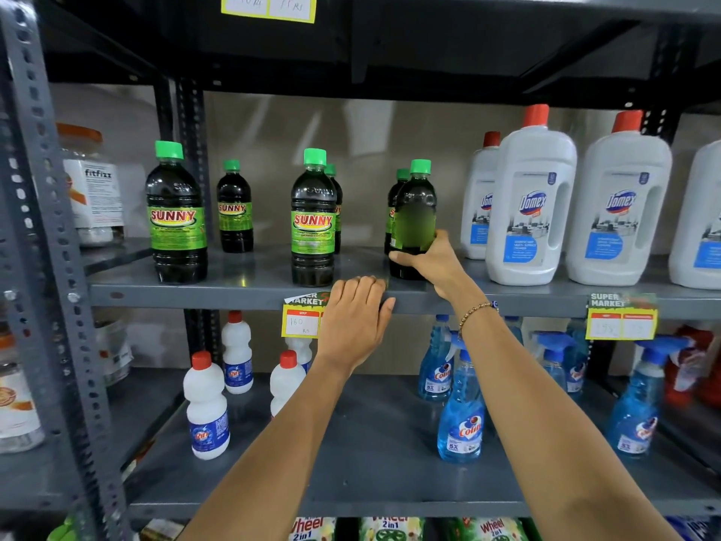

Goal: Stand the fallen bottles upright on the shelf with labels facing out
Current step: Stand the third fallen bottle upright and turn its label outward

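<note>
Shelf (pixel 249 285) of grey steel carries six dark SUNNY bottles with green caps, all upright. The right hand (pixel 433 263) holds the rightmost front SUNNY bottle (pixel 415 224) low on its body, the grip closed around it: thumb across the front near the base, the other fingers hidden behind. The bottle rises from the grip toward 12 o'clock, its base on or just above the shelf; which cannot be told. The side facing out shows plain blurred green with no readable name. Another green-capped bottle (pixel 396 212) stands just behind it at 10 o'clock. The left hand (pixel 353 318) lies flat with fingers together on the shelf's front edge, at 7 o'clock from the held bottle, holding nothing. A labelled SUNNY bottle (pixel 313 224) stands at 9 o'clock, and white Domex bottles (pixel 530 205) at 3 o'clock.
</note>
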Action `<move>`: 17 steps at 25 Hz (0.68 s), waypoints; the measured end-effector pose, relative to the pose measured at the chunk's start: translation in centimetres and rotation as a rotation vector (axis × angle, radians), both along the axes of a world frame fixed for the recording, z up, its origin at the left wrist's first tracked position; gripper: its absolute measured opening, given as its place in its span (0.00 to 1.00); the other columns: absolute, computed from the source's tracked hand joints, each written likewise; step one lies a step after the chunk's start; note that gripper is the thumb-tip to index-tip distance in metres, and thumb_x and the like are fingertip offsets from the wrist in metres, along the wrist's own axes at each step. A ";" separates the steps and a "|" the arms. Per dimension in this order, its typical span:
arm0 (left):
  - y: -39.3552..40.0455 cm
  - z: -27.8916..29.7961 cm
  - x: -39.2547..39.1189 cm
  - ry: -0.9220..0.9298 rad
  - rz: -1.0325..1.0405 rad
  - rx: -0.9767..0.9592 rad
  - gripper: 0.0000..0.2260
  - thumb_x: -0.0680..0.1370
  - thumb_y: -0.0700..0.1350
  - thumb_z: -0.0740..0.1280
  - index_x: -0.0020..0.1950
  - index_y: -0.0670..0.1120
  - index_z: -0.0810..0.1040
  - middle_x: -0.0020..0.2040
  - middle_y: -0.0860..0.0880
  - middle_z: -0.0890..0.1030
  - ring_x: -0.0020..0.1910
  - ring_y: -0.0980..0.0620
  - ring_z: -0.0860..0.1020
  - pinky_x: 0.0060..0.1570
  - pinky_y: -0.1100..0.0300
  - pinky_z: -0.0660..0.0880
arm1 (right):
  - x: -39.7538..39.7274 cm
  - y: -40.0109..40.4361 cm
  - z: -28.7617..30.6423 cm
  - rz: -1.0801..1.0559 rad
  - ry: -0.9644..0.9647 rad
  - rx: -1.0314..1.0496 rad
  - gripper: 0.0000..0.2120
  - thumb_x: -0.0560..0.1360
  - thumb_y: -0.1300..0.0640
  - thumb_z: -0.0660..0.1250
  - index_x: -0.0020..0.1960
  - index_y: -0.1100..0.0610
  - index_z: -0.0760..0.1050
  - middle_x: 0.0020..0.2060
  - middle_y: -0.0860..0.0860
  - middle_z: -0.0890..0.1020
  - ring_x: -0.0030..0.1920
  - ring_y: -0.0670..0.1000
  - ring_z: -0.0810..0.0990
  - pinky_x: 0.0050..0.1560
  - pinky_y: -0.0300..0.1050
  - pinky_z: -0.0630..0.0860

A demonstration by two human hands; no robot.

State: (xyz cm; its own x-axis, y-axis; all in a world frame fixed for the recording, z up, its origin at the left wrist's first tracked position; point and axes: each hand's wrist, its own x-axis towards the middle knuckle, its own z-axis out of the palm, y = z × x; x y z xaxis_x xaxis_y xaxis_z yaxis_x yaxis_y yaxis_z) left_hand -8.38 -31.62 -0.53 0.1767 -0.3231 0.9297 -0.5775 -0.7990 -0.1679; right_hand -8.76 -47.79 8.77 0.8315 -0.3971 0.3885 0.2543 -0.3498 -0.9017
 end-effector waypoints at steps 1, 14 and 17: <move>0.0 0.0 -0.1 0.004 -0.004 -0.001 0.16 0.81 0.51 0.54 0.56 0.43 0.76 0.50 0.46 0.80 0.48 0.45 0.77 0.53 0.53 0.67 | 0.0 0.1 0.1 -0.005 0.007 -0.011 0.38 0.63 0.59 0.79 0.65 0.59 0.60 0.56 0.53 0.74 0.56 0.51 0.74 0.55 0.45 0.73; 0.1 0.2 -0.6 0.039 0.010 0.005 0.16 0.81 0.51 0.54 0.56 0.43 0.77 0.51 0.46 0.80 0.49 0.46 0.77 0.53 0.52 0.69 | 0.1 0.3 0.2 -0.055 0.072 -0.067 0.45 0.63 0.63 0.77 0.70 0.60 0.52 0.56 0.55 0.74 0.59 0.54 0.74 0.49 0.41 0.75; 0.0 0.2 -0.6 0.041 0.012 0.006 0.16 0.81 0.51 0.54 0.56 0.43 0.76 0.51 0.46 0.80 0.49 0.46 0.77 0.53 0.52 0.68 | -0.1 0.2 0.0 -0.073 0.082 -0.068 0.38 0.62 0.62 0.79 0.64 0.61 0.61 0.52 0.53 0.76 0.59 0.55 0.76 0.49 0.42 0.75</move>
